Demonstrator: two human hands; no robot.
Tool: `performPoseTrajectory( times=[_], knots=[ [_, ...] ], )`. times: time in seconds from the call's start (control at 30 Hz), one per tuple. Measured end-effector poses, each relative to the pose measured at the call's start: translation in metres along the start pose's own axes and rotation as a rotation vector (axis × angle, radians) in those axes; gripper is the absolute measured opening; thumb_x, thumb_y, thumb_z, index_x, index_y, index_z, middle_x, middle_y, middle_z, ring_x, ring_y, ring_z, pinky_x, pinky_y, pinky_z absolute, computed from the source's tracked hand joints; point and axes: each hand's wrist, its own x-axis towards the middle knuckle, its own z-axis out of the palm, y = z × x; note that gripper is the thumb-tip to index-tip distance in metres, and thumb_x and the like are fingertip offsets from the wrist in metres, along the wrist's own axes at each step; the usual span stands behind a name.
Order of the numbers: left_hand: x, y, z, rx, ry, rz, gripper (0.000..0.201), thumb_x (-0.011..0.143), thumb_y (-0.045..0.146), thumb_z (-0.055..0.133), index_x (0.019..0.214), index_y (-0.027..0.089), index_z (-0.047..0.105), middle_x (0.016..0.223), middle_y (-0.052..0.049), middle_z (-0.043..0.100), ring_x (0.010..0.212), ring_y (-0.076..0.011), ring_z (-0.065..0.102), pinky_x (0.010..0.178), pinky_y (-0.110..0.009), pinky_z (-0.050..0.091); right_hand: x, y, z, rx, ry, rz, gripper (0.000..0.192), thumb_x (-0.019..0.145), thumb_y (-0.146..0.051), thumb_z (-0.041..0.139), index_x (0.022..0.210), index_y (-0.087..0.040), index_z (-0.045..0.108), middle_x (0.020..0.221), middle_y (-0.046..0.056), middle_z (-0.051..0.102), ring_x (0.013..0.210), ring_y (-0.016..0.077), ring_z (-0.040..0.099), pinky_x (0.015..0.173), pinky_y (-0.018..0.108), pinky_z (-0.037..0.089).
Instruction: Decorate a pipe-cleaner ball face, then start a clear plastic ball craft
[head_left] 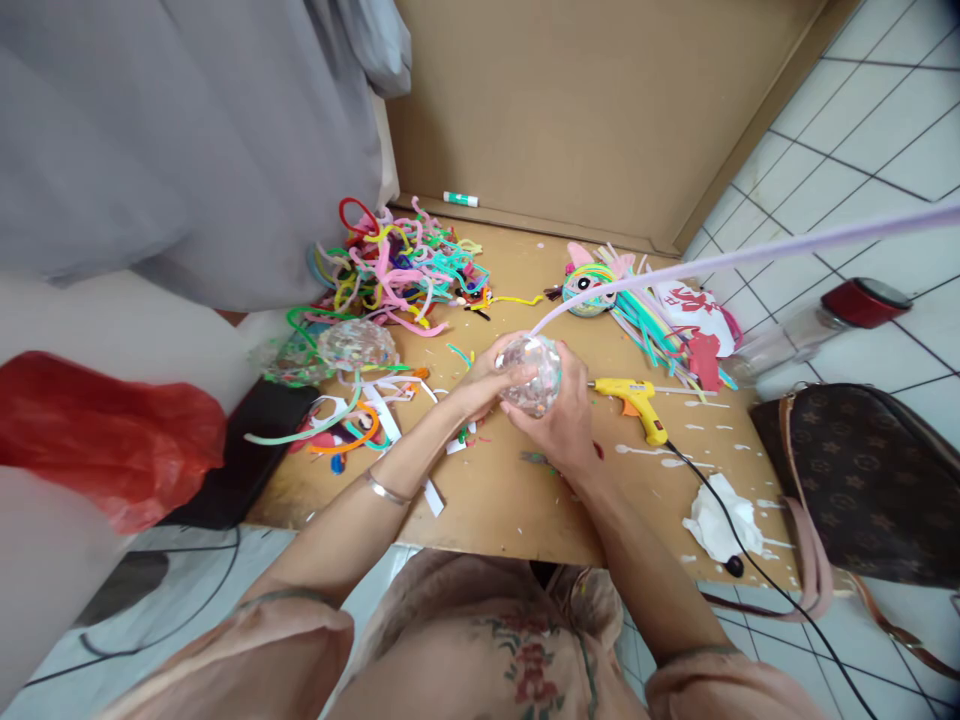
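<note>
A round, clear, glossy ball [536, 378] with pale coloured specks is held in front of me over the middle of the table. My left hand [484, 385] grips it from the left, its thumb lying across the ball's face. From the right and below, my right hand [564, 415] wraps around the same ball. A long lilac pipe cleaner [697, 262] rises from the ball's top and runs out to the right edge of the view. Whether it is fixed to the ball or pinched by fingers, I cannot tell.
Right of my hands lie a yellow glue gun [637, 402] with its cord and a crumpled tissue [720, 517]. Behind are a pipe cleaner pile [405, 265], a decorated ball with eyes [589, 290] and a glue stick [460, 199]. A brown handbag [870, 480] stands at right.
</note>
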Motion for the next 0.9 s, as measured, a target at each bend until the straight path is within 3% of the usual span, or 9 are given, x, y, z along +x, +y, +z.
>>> performPoseTrajectory(
  times=[0.17, 0.47, 0.7, 0.9],
  knots=[
    [-0.001, 0.003, -0.003, 0.023, -0.061, 0.001, 0.095, 0.048, 0.058, 0.093, 0.128, 0.018, 0.061, 0.121, -0.011, 0.067, 0.118, -0.0299, 0.061, 0.100, -0.039, 0.049, 0.000, 0.000, 0.000, -0.016, 0.022, -0.003, 0.088, 0.073, -0.041, 0.075, 0.147, -0.020, 0.032, 0.135, 0.017, 0.055, 0.126, 0.0331, 0.055, 0.106, 0.055, 0.051],
    [-0.002, 0.019, -0.014, 0.289, -0.149, 0.007, 0.094, 0.047, 0.050, 0.094, 0.128, 0.017, 0.061, 0.127, -0.012, 0.066, 0.121, -0.0322, 0.059, 0.103, -0.041, 0.048, -0.001, 0.000, 0.000, -0.014, -0.015, -0.023, 0.088, 0.075, -0.040, 0.074, 0.147, -0.020, 0.029, 0.137, 0.018, 0.052, 0.130, 0.0337, 0.051, 0.110, 0.057, 0.047],
    [-0.003, 0.021, -0.011, 0.280, -0.145, -0.001, 0.101, 0.042, 0.047, 0.096, 0.130, 0.017, 0.057, 0.134, -0.014, 0.062, 0.123, -0.0313, 0.058, 0.106, -0.041, 0.046, -0.002, -0.002, 0.002, -0.035, -0.009, -0.043, 0.085, 0.077, -0.038, 0.072, 0.147, -0.018, 0.029, 0.137, 0.019, 0.050, 0.131, 0.0339, 0.050, 0.109, 0.057, 0.048],
    [-0.003, 0.018, -0.005, 0.266, -0.081, -0.008, 0.100, 0.036, 0.036, 0.098, 0.125, 0.016, 0.056, 0.126, -0.013, 0.066, 0.117, -0.0292, 0.061, 0.103, -0.039, 0.048, -0.006, -0.003, 0.006, -0.055, 0.022, -0.037, 0.083, 0.078, -0.039, 0.069, 0.148, -0.018, 0.029, 0.138, 0.021, 0.049, 0.132, 0.0349, 0.050, 0.108, 0.057, 0.049]
  ],
)
